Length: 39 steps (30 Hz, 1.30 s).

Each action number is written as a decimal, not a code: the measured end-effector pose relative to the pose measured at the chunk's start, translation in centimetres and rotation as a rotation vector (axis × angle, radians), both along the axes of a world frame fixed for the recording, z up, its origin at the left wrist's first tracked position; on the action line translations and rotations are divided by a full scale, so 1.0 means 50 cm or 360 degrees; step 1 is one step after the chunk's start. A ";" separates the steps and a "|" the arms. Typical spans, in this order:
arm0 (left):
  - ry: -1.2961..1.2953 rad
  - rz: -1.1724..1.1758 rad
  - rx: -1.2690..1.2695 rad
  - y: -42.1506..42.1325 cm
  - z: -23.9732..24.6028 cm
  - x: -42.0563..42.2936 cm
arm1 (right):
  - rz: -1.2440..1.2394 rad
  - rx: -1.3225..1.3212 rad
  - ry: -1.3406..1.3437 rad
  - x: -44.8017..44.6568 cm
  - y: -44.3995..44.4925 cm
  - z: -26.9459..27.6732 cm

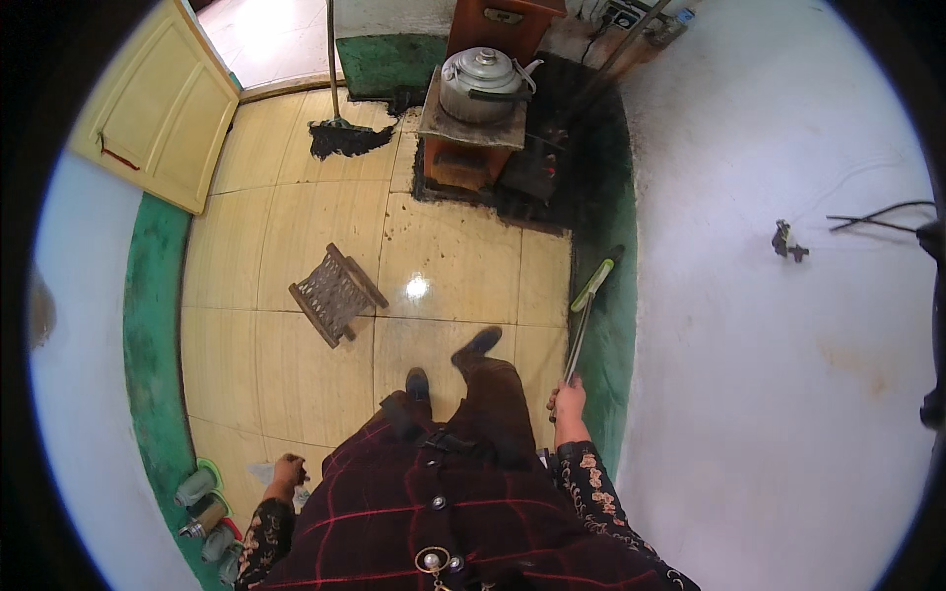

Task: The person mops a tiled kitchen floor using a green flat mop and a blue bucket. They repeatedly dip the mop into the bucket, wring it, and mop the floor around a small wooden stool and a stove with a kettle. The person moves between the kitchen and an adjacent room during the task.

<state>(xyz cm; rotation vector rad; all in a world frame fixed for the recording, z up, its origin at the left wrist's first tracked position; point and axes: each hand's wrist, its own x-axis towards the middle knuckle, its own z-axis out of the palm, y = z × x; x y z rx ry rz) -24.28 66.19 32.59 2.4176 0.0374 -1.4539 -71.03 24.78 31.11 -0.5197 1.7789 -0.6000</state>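
Observation:
My right hand (569, 400) grips the thin metal handle of a long-handled cleaning tool (581, 341). Its narrow green-and-white head (593, 285) is close to the green-painted lower wall on my right; contact is unclear. My left hand (290, 470) hangs low at my left side, fingers curled. Pale, see-through material (261, 471) shows beside it, and I cannot tell whether the hand holds it. Ahead on the tiled floor (451, 251) stands a low wooden stool (338, 295) with a woven seat, left of my shoes.
A lidded metal kettle (484, 83) sits on a small stove (467, 164) against the sooty corner. A dark-stranded mop (347, 138) stands upright near the doorway and yellow door (162, 103). Several slippers (198, 484) line the left wall. Dark specks dot the floor before the stove.

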 end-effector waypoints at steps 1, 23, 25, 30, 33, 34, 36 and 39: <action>0.0008 0.0054 0.0038 -0.005 0.011 0.000 | -0.0025 0.0009 -0.0001 0.012 -0.035 -0.015; -0.0025 0.0075 -0.0343 -0.798 0.189 0.067 | 0.0227 -0.0037 0.0096 0.167 -0.840 -0.038; 0.0035 0.0132 -0.0185 -0.783 0.155 0.081 | 0.0163 -0.0032 0.0164 0.161 -0.758 0.034; 0.0171 0.0017 0.0051 -0.814 0.074 0.160 | -0.0071 -0.0122 -0.0014 0.203 -0.777 0.035; 0.0056 -0.0057 -0.0243 -0.896 0.074 0.220 | 0.0182 -0.0213 0.0211 0.265 -0.943 -0.081; 0.0019 -0.0069 -0.0321 -0.926 0.080 0.239 | 0.0330 -0.0213 0.0413 0.285 -1.010 -0.122; -0.0052 -0.0127 -0.0370 -0.977 0.089 0.262 | 0.0523 -0.0307 0.0577 0.315 -1.122 -0.179; -0.0078 -0.0187 -0.0325 -1.010 0.094 0.274 | 0.0226 -0.0181 -0.0030 0.328 -1.177 -0.177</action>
